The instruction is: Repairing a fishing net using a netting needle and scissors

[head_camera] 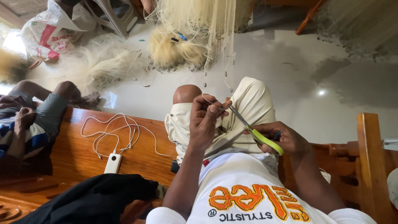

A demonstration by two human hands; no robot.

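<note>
Currently: scissors at the line, both hands busy

Left hand (204,120) is raised over the lap, fingers pinched shut on a thin pale fishing line (207,98) that loops up just above the fingertips. Right hand (282,139) grips the lime-green handled metal scissors (253,129); fingers sit through the handle loops, blades point up-left. Blade tips lie right at the left hand's fingertips, touching or nearly so at the pinch point; can't tell whether the blades have closed on the line. Both hands hover above the beige shorts (248,108).

Around: polished wooden bench (74,153) under the person, with a white power bank (112,163) and tangled white cable (120,132) to the left, well apart from the hands. Dark cloth (95,199) lies at the near edge of the bench. Pale heap of fishing net (182,45) rests on the white floor (290,70) ahead. Another person (33,120) sits at far left on the same bench.
</note>
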